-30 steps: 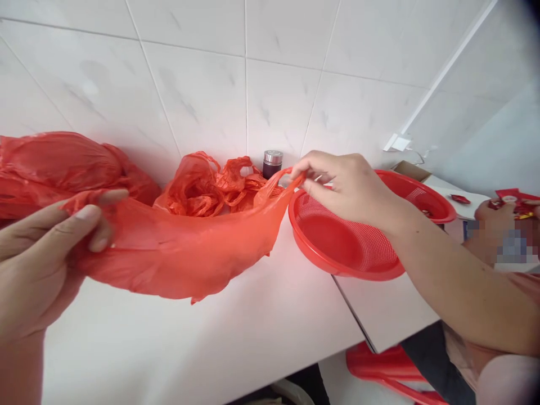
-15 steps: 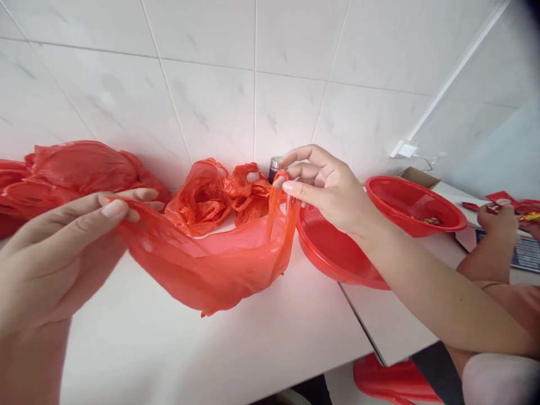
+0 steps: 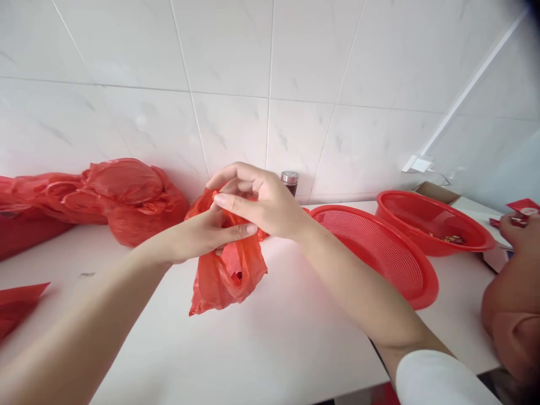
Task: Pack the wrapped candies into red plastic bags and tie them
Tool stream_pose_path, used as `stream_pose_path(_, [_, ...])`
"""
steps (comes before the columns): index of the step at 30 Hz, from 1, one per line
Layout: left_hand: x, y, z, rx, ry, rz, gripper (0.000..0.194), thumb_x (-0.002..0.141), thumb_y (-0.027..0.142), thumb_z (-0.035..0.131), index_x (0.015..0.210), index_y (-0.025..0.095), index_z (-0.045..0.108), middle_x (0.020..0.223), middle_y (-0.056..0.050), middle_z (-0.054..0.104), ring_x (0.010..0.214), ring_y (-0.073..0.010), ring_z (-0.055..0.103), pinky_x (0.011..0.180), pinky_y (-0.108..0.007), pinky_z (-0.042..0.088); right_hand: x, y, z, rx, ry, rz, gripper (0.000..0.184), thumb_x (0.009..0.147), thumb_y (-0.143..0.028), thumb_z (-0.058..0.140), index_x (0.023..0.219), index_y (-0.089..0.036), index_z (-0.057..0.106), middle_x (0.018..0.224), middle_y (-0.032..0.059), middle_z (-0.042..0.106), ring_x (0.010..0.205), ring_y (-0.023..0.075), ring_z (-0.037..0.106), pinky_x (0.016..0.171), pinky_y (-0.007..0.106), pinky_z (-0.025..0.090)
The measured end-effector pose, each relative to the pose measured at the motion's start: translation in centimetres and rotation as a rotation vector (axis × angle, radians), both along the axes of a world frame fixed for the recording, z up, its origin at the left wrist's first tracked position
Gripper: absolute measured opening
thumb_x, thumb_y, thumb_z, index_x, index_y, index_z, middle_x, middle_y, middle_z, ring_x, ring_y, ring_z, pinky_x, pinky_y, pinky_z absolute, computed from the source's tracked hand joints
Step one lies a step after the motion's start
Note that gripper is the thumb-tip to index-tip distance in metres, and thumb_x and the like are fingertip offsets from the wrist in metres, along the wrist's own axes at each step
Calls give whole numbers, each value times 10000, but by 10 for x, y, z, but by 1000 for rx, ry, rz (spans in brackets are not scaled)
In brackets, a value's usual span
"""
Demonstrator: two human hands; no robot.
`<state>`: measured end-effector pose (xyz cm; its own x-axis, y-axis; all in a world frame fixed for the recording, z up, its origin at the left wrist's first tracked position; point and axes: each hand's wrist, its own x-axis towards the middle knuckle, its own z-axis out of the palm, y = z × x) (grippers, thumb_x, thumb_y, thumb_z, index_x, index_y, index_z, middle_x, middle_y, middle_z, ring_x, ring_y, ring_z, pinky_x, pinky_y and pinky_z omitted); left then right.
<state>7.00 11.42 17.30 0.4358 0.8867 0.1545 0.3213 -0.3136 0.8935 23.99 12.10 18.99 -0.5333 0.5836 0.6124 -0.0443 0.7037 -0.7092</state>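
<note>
A thin red plastic bag (image 3: 230,275) hangs between my hands above the white table. My right hand (image 3: 264,205) pinches its gathered top between thumb and fingers. Just beneath, my left hand (image 3: 202,236) crosses in from the left, its thumb over the front of the bag and its other fingers mostly hidden behind the plastic. The two hands overlap, close together. Behind them, more crumpled red plastic (image 3: 198,205) shows in part.
Full red bags (image 3: 135,197) lie along the tiled wall at left. A dark jar with a silver lid (image 3: 290,180) stands behind my right hand. Two red baskets, a near one (image 3: 422,270) and a far one (image 3: 476,239), sit at right. Another person's hand (image 3: 517,230) holds a red packet.
My left hand has moved right, up against my right hand. The bag, stretched wide between them before, now hangs bunched and narrow. The view has shifted slightly.
</note>
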Motion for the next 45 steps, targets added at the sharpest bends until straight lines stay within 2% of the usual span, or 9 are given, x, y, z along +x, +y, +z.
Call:
stream_pose_path(3, [2,2,-3,-284,-7,-49,335,897,387,519,639,221,386,559,84,191,473,-65,179,421,-198,238,-3,7,-11,98,-21,-162,208,895,-184,544,1098,-226,569,953,-8,623,918,119,602,875,294,484])
stream_pose_path(7, [-6,4,-9,-313,-105,-8,416,913,485,477,628,223,324,579,84,126,493,-76,121,460,-230,251,9,14,-38,-38,-116,-175,247,885,-246,582,1129,-235,546,1039,15,604,943,136,588,833,312,498])
stream_pose_path(14, [-17,9,-15,-207,-66,-93,359,929,465,456,745,183,582,710,-6,570,663,-127,500,668,-278,425,16,-18,-46,-66,77,-177,78,885,-232,594,953,-222,557,925,0,589,883,128,596,813,290,501])
stream_pose_path(21, [-19,2,-9,50,292,-113,136,840,318,598,898,226,679,824,17,641,755,-132,557,696,-249,438,7,-7,-63,-194,140,-171,242,995,-359,415,1182,-266,537,1027,18,627,1036,147,580,972,343,433])
stream_pose_path(26, [-4,-3,-31,473,417,251,203,724,56,440,729,215,566,667,40,563,565,-112,475,515,-234,361,-5,18,-100,-354,160,-141,272,971,-391,451,1162,-253,588,1148,23,616,1088,165,561,989,347,433])
stream_pose_path(30, [4,-7,-49,711,267,360,296,789,68,422,953,223,614,1054,-32,644,903,-159,615,723,-260,477,-8,12,-106,-565,131,122,241,925,-377,538,1120,-251,605,1051,17,649,979,165,618,907,350,487])
stream_pose_path(35, [-17,-15,-82,506,264,351,336,894,242,437,1167,268,631,1094,-43,700,956,-201,649,803,-301,506,9,9,-109,-549,173,-10,180,903,-369,569,858,-196,595,872,15,682,880,157,652,898,340,482])
stream_pose_path(40, [-55,-33,-124,197,144,714,328,908,329,414,1142,255,632,980,-31,735,714,-169,654,685,-277,523,34,28,-140,-674,336,-378,274,883,-442,567,780,-198,495,821,20,689,704,156,661,709,317,513])
stream_pose_path(45, [-33,-40,-120,339,93,631,386,888,263,448,1254,242,568,981,-31,722,786,-163,654,748,-273,517,-19,15,-150,-596,193,13,334,854,-479,620,1030,-194,613,1144,76,666,1074,199,615,931,342,468])
